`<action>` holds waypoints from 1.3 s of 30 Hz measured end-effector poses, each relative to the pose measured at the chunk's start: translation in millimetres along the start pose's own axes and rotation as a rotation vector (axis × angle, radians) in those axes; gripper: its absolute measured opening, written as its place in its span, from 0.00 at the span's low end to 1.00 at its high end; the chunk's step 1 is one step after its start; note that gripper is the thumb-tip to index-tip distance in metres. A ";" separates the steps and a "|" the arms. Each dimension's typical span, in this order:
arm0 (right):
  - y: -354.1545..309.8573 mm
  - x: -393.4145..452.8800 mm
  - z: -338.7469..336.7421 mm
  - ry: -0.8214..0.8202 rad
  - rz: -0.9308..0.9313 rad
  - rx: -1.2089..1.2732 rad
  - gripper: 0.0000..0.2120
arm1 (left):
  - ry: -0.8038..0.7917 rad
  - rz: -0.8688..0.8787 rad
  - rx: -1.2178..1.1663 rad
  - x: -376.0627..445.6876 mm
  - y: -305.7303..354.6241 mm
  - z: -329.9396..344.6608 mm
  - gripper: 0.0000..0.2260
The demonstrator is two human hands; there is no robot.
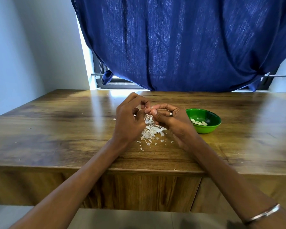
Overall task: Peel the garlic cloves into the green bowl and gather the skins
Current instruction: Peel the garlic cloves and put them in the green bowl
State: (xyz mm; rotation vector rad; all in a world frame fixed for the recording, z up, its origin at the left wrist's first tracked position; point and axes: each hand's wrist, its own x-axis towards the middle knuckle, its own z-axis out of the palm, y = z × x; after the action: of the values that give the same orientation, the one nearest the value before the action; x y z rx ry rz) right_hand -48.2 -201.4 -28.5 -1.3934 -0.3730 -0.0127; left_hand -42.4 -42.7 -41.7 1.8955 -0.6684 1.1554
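Garlic clove pinched between left hand and right hand fingertips, both grips curled tight. Skins heaped on bench beneath; green bowl just right, peeled cloves inside.

— What sort of place is this?
— A room in a home: a dark blue curtain hangs over a window, tied to wall hooks.
— Anything else?
— A wooden surface against plain pale walls.

hands raised, fingertips meeting | left hand fingers curled, pinching | right hand fingers curled, pinching
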 end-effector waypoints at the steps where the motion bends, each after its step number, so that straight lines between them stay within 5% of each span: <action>1: -0.1 -0.1 0.4 0.003 -0.002 -0.002 0.08 | -0.004 -0.003 -0.004 0.2 0.1 -0.2 0.08; 21: -2.4 0.2 -4.1 0.091 -0.010 -0.048 0.07 | -0.056 -0.084 -0.064 -0.1 3.2 -1.5 0.04; 39: 5.7 4.6 -9.1 0.150 -0.228 -0.260 0.07 | -0.052 -0.409 -0.217 -1.1 9.5 -5.5 0.05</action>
State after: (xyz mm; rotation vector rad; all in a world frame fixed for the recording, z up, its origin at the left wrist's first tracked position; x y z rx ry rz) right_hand -40.3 -208.1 -33.9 -1.5877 -0.4135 -0.3626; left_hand -52.7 -43.1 -37.9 1.7744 -0.3886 0.7454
